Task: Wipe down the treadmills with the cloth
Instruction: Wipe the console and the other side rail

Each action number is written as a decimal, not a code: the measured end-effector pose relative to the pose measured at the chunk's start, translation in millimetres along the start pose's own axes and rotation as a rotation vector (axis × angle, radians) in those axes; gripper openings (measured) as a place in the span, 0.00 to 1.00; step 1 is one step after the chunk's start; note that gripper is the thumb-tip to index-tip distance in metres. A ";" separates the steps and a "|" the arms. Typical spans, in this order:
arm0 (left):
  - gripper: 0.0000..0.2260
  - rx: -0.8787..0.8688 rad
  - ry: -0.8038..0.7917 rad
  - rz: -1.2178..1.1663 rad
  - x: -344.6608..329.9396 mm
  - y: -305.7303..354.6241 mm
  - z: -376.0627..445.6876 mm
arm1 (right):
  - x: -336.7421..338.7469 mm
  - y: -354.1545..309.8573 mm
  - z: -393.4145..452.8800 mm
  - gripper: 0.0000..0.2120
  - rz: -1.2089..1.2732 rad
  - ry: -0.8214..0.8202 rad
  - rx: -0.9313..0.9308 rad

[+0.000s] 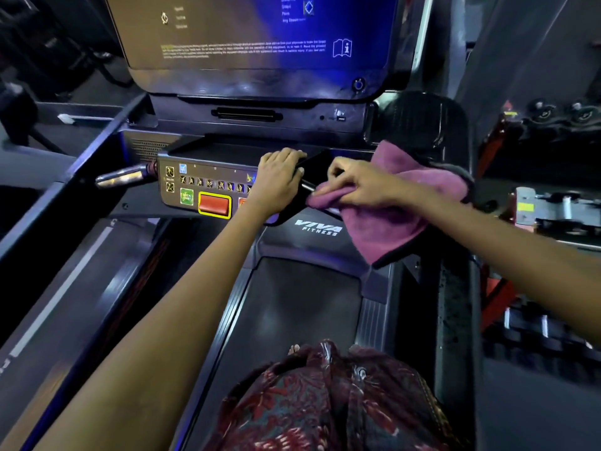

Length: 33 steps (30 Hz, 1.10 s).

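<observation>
Right hand: fingers curled, bunching a fold of the purple cloth against a black phone-like slab that stands tilted at the console edge. The rest of the cloth spreads behind and to the right of this hand and hangs below it, its dark-trimmed corner reaching down toward the belt.

Left hand: just left of the right hand, close but not touching it. Its fingers wrap over the top edge of the same slab and the thumb lies along its side, steadying it.

Left of the left hand runs the console, with a row of small yellow-marked keys, a green key and a red button framed in yellow. Further left a chrome grip juts from the console's end.

Above both hands stands the screen, lit blue with small text that is not legible.

Below the hands the motor cover carries white "VIVA FITNESS" lettering, and the belt runs back toward the person. A patterned red garment fills the lower frame.
</observation>
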<state>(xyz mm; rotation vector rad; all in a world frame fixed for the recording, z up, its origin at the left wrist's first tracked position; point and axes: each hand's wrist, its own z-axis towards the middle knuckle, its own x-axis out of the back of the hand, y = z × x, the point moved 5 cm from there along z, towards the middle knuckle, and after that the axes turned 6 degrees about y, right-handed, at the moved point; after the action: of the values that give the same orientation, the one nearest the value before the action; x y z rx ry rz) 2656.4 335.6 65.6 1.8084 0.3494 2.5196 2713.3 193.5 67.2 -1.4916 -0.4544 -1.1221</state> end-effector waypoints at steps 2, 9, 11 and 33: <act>0.21 -0.007 0.015 0.003 0.4 -0.4 0.4 | -8.6 -5.9 7.1 0.15 -0.051 0.042 -0.022; 0.21 -0.046 0.048 -0.036 0.1 -4.3 -5.6 | -20.5 -17.9 -27.8 0.19 -0.443 -0.031 0.161; 0.21 -0.038 0.048 -0.049 0.8 -4.5 -7.1 | -14.4 -4.3 -49.8 0.23 -0.419 -0.056 0.155; 0.16 -0.015 0.114 -0.039 -3.0 -3.9 -4.9 | -4.9 16.1 -83.4 0.16 -0.316 -0.107 0.060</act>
<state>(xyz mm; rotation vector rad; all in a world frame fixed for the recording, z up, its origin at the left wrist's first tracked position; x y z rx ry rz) 2652.4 338.2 60.6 1.6404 0.3635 2.5973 2691.6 114.4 44.8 -1.4645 -0.8124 -1.2641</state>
